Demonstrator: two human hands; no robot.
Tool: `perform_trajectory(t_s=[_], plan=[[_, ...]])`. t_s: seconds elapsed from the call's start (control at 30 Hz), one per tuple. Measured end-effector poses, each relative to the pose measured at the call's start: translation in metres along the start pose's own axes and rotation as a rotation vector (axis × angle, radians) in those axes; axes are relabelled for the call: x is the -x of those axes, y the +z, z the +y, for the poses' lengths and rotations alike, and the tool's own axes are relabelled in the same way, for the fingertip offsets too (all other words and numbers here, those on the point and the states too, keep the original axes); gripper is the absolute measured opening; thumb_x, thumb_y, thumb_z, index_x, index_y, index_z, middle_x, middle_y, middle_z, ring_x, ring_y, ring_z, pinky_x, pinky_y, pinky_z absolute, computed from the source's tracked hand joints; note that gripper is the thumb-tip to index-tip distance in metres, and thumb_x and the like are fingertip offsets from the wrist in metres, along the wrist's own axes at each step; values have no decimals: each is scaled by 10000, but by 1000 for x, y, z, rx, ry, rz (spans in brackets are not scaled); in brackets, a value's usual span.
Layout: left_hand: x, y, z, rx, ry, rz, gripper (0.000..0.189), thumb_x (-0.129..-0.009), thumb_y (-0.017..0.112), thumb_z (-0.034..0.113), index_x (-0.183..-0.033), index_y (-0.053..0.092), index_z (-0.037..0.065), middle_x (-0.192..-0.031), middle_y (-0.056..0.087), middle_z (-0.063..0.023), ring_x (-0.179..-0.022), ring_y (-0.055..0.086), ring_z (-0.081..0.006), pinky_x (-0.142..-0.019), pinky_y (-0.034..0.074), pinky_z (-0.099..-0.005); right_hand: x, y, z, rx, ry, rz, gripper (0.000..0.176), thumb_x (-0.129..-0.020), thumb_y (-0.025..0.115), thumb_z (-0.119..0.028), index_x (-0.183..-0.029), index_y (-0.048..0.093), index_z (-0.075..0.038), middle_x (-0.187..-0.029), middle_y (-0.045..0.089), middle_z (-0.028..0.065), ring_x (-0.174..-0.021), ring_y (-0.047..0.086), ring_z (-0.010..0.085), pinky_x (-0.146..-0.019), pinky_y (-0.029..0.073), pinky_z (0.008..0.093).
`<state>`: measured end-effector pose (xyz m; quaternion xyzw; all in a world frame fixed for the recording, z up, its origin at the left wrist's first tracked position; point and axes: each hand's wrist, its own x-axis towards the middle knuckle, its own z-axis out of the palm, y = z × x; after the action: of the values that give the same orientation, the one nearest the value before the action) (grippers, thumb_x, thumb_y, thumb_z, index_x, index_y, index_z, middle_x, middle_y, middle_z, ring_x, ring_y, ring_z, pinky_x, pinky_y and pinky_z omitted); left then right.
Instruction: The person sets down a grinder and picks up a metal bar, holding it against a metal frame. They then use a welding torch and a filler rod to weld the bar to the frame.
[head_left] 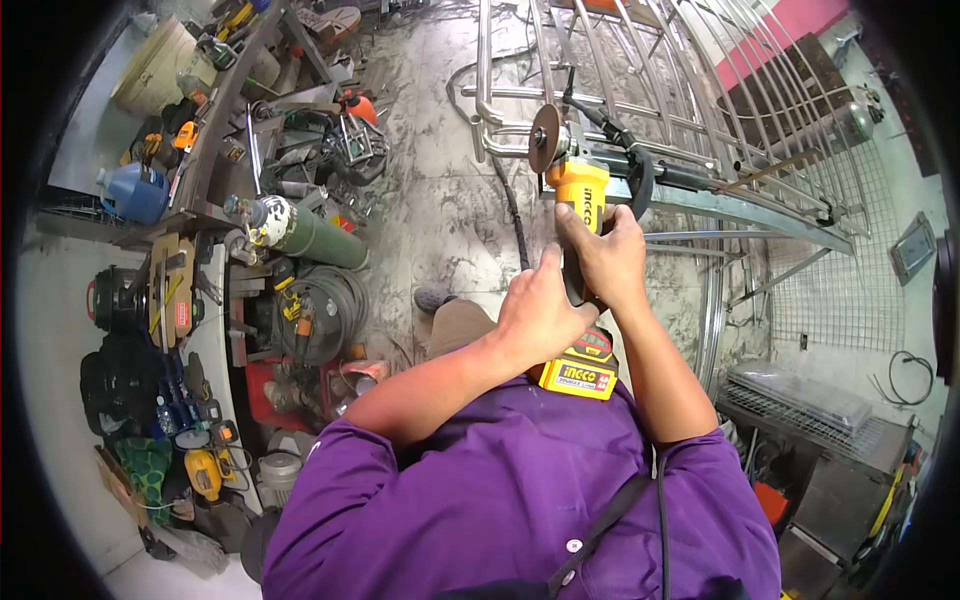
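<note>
A yellow and black cordless angle grinder (pixel 590 185) is held upright in front of my chest, head pointing away from me. Its brown disc (pixel 543 142) stands on edge at the far end, overlapping the metal tubes beyond it in this view. My right hand (pixel 614 258) wraps around the yellow body, thumb along its top. Lower down, my left hand (pixel 540 308) closes around the black handle. The yellow battery (pixel 578 379) at the near end is close against my purple shirt (pixel 500 470). Just past the disc are bent shiny tubes (pixel 510 140) of a metal railing.
The tube railing (pixel 640 70) rests on a steel beam (pixel 750 215) at front right. A dark cable (pixel 508 190) runs over the stained floor (pixel 420 210). To the left are a green gas cylinder (pixel 320 235), a coiled hose (pixel 335 310) and a cluttered workbench (pixel 215 130).
</note>
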<state>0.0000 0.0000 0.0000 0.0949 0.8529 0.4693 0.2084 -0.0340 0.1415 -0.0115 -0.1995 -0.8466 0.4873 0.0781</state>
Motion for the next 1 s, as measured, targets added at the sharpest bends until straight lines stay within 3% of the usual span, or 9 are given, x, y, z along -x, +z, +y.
perform_trajectory(t_s=[0.07,0.3,0.47,0.57,0.7,0.77,0.83,0.9,1.0], plan=[[-10,-4,-6,-30,106,35,727,-798,822,218,-1318,461,-139,-940,735,-322,-936,735,-496,-883,593,-532,-6,3,-9,-24,4,-17,605,-839,901,-476,-980,591,23,-849,733,173,-735,691,204,-669,555,374],[26,-17,22,-73,126,58,875,-781,835,263,-1461,417,-96,-956,737,-320,-927,722,-514,-867,586,-552,21,-10,-35,-161,-198,154,527,-880,881,-391,-1007,590,30,-866,739,156,-758,706,197,-699,567,370],[44,-33,17,-23,113,251,930,-777,846,238,-1496,357,-92,-950,741,-284,-894,737,-483,-848,596,-534,20,7,-57,-137,-237,-36,525,-858,893,-396,-986,597,18,-897,764,189,-790,736,216,-714,572,387],[53,-48,-25,351,42,370,977,-705,915,153,-1496,378,-50,-1168,718,-178,-1061,741,-302,-933,586,-409,36,45,-85,-268,-293,-217,531,-853,893,-400,-983,619,35,-859,739,178,-770,706,211,-714,561,376],[83,-86,-63,252,-3,631,920,-718,935,185,-1463,431,-10,-1370,609,-188,-1268,635,-265,-1073,504,-400,65,96,-123,-323,-473,-590,547,-907,853,-337,-1198,654,81,-922,759,169,-800,712,185,-739,570,340],[95,-99,-98,234,-44,902,854,-693,921,239,-1370,470,-22,-1199,697,-262,-1142,714,-391,-979,562,-462,74,115,-135,-337,-485,-835,590,-935,824,-332,-1306,634,85,-1045,762,205,-889,735,216,-785,582,347],[128,-134,-103,324,-275,954,746,-693,921,201,-1289,536,-32,-1083,725,-254,-1025,741,-384,-915,576,-456,72,136,-129,-234,-617,-868,618,-948,805,-364,-1347,619,71,-1212,730,208,-1042,724,287,-883,576,409],[160,-156,-140,294,-284,1034,593,-698,935,182,-1171,636,-14,-1054,747,-226,-972,750,-359,-882,577,-441,62,153,-113,-145,-544,-1050,626,-944,808,-382,-1343,624,64,-1175,741,207,-1014,729,293,-896,574,415],[213,-179,-200,-77,-497,1087,702,-676,957,255,-1257,648,10,-1096,756,-234,-1031,743,-408,-933,568,-471,44,162,-94,204,-599,-1251,647,-938,814,-413,-1316,634,80,-1130,751,237,-1019,742,313,-920,579,408]])
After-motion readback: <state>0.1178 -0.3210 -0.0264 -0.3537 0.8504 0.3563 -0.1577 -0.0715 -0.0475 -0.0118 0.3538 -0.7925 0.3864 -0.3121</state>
